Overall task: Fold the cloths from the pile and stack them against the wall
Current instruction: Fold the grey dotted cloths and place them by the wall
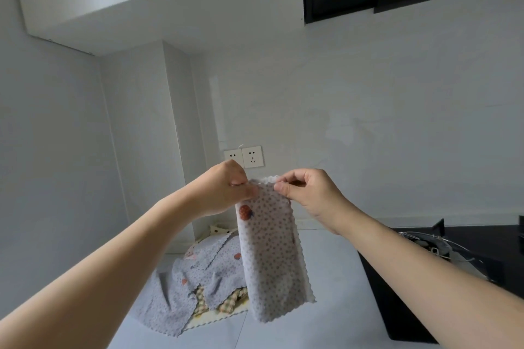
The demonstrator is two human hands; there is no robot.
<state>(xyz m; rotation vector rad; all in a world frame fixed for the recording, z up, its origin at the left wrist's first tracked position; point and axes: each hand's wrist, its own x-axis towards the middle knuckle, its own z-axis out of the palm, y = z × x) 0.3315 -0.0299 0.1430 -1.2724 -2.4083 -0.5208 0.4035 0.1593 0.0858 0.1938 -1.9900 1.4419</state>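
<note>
Above the pile of cloths (198, 286) on the table (326, 278), a dotted grey cloth (269, 258) with a strawberry print hangs in the air, held up by both hands. The left hand (224, 190) pinches one top corner between thumb and curled fingers; the right hand (309, 193) pinches the other top corner the same way. Both hands sit close together, so the cloth hangs as a narrow strip, seemingly doubled lengthwise, with its scalloped lower edge dangling just over the near side of the pile. Behind the pile, a small folded piece (219, 229) lies by the wall (368, 122), below the wall sockets (244, 156); it may be the start of the stack, though too little of it shows to be sure. To the right of the pile, well apart from it, a black gas hob (453, 263) is set into the table.

My judgement is that the fold is mid-way: the halves look matched at the top but are unchecked lower down. The main risk is that the layers slide apart, because only two light pinches at the top hold them, and the free bottom can twist or hang uneven. Lowering it carelessly could also let the hanging end catch on the pile and drag loose cloths along, or crumple the fold before it lies flat.
</note>
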